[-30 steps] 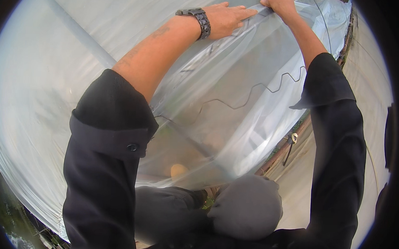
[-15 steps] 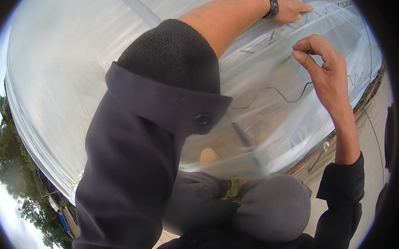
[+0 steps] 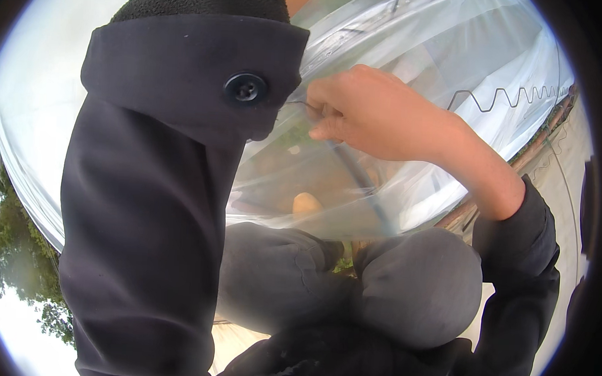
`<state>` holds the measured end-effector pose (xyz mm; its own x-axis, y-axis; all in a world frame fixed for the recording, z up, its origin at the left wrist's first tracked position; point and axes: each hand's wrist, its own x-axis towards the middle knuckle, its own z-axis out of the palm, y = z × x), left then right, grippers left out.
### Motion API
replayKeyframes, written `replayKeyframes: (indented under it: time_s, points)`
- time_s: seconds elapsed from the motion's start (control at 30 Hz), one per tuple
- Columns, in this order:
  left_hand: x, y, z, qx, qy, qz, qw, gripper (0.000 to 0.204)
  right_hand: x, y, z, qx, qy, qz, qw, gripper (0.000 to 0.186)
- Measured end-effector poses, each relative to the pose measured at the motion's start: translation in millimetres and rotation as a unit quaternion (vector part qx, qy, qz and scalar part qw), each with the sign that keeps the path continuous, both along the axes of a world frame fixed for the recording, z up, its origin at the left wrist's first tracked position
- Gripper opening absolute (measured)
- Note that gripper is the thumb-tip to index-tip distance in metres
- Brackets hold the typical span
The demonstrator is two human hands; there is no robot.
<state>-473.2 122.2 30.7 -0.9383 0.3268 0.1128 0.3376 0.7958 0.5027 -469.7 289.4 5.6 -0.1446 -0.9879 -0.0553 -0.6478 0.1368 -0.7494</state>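
Note:
My right hand is closed, thumb and fingers curled round the thin zigzag wire that lies over the clear plastic sheet. The wire shows on both sides of the hand, running up to the right in tight bends. My left arm in a dark sleeve with a buttoned cuff reaches across the sheet to the top edge; a strip of bare forearm shows there, and the left hand is out of sight.
My grey-clad knees are at the lower middle. A rusty rail runs along the sheet's right edge beside a pale covering with loose wires. Trees and sky show at the left rim.
My right hand has come down and left from the sheet's upper edge onto the wire. My left hand has passed out of the top of the picture as the view shifted.

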Motion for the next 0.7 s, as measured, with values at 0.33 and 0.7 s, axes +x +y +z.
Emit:
replayKeyframes:
  time_s: [0.33, 0.7]
  points:
    - [-10.1, 11.5, -11.6, -0.02, -0.025, 0.009, 0.999, 0.059, 18.0, -42.6, 7.3, -0.041, 0.163, -0.121, 0.978, 0.031]
    - [-81.8, 25.5, -37.6, -0.082, -0.062, -0.043, 0.994, 0.06, 14.4, -53.5, -6.8, -0.176, 0.196, -0.127, 0.956, 0.019]
